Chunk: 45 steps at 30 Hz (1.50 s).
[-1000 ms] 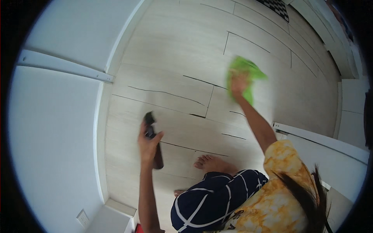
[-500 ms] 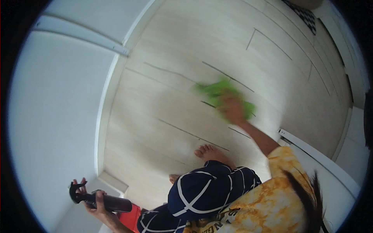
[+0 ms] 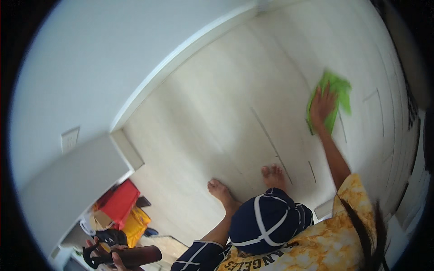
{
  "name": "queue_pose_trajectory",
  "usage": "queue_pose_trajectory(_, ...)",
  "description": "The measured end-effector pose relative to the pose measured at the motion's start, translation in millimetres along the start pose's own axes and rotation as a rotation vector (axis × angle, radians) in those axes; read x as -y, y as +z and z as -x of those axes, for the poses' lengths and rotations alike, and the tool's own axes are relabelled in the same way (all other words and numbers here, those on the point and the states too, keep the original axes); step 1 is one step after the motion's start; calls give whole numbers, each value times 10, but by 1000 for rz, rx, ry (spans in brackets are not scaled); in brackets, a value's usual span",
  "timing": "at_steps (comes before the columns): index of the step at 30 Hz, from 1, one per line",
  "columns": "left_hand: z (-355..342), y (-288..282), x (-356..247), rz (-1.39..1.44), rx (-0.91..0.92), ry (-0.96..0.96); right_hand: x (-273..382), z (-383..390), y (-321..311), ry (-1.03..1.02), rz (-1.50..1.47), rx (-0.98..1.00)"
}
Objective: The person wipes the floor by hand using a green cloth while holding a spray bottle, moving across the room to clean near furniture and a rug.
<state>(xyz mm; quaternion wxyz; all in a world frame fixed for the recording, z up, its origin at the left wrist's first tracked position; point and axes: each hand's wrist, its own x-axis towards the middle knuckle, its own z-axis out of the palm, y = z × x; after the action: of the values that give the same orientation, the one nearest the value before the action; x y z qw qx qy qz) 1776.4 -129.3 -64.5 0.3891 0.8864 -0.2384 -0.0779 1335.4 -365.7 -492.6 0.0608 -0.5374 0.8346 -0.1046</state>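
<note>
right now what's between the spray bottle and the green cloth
In the head view, mainly pale floor and the left foot lie between spray bottle and green cloth.

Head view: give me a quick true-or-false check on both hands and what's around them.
1. The right hand is on a green cloth on the floor. True.
2. The left hand is empty. False: it holds a dark spray bottle.
3. Both feet are bare. True.
4. The outlet plate is on the floor. False: it is on the wall.
5. A red item lies next to a yellow item. True.
</note>
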Motion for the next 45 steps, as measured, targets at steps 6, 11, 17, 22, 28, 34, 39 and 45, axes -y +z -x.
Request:
queue_pose_trajectory(6, 399, -752, -96, 36, -329, -187, 2529, -808, 543, -372, 40, -142)
queue_pose_trajectory(11, 727, -898, -85, 33, -259, -160, 3479, 1121, 470, -596, 2, 5)
queue_pose_trajectory(17, 357, -117, 457, 182, -33, -283, 2583, 3137, 29, -1614, -388, 522)
queue_pose_trajectory(22, 61, 774, 1143, -86, 532, -304, 1323, 1798, -520, -1348, -511, 694)
queue_pose_trajectory(28, 143, 899, 1070, -28, 647, -236, -213, -764, -853, -781, 31, -60)
queue_pose_trajectory(34, 385, 144, 1192, 81, 406, -163, 1104, -859, -164, -372, 229, -120)
queue_pose_trajectory(39, 509, -435, 1480, 103, 225, -395, 3273, 1121, 195, -906, -80, 103)
queue_pose_trajectory(45, 562, -523, 1559, 140, 172, -449, 4605, 3046, 264, -1692, -132, 461)
